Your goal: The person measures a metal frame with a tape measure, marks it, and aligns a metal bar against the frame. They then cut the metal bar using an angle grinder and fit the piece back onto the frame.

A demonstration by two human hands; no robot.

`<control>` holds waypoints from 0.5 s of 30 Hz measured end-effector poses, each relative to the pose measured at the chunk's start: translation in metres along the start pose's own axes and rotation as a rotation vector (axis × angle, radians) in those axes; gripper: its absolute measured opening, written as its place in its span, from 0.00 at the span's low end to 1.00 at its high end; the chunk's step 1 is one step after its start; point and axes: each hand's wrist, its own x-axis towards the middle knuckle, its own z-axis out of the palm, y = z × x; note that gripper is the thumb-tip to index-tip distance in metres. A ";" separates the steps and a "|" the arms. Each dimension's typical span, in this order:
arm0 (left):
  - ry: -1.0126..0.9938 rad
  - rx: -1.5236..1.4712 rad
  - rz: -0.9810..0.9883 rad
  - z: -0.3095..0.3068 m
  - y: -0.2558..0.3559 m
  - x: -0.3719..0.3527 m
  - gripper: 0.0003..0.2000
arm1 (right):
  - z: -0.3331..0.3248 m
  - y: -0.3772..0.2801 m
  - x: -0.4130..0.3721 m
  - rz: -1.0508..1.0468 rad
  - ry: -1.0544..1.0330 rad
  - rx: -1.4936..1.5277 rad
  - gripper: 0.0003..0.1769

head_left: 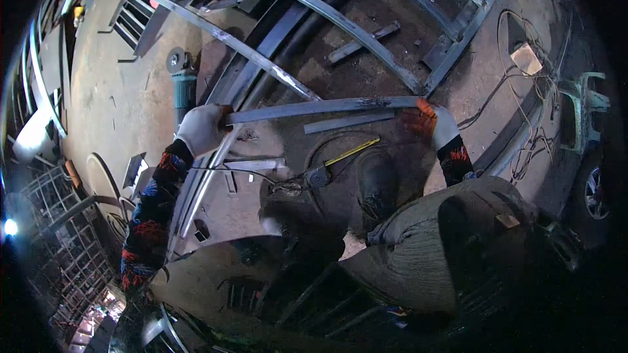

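Observation:
A long flat steel bar lies across the curved metal frame on the workshop floor. My left hand, in a white glove, grips the bar's left end. In a white and orange glove, my right hand holds its right end beside the frame's straight rail. A shorter steel strip lies just below the bar. Both sleeves are dark with a red and blue pattern. My knees and boots fill the lower middle of the view.
A teal angle grinder lies on the floor left of the frame. A welding electrode holder with a yellow rod rests near my boot. Tangled cables and a wooden block lie at right. Stacked wire grids stand at left.

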 end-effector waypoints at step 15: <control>0.056 -0.037 0.045 0.003 -0.002 -0.002 0.14 | 0.007 -0.009 -0.008 0.007 -0.059 0.022 0.26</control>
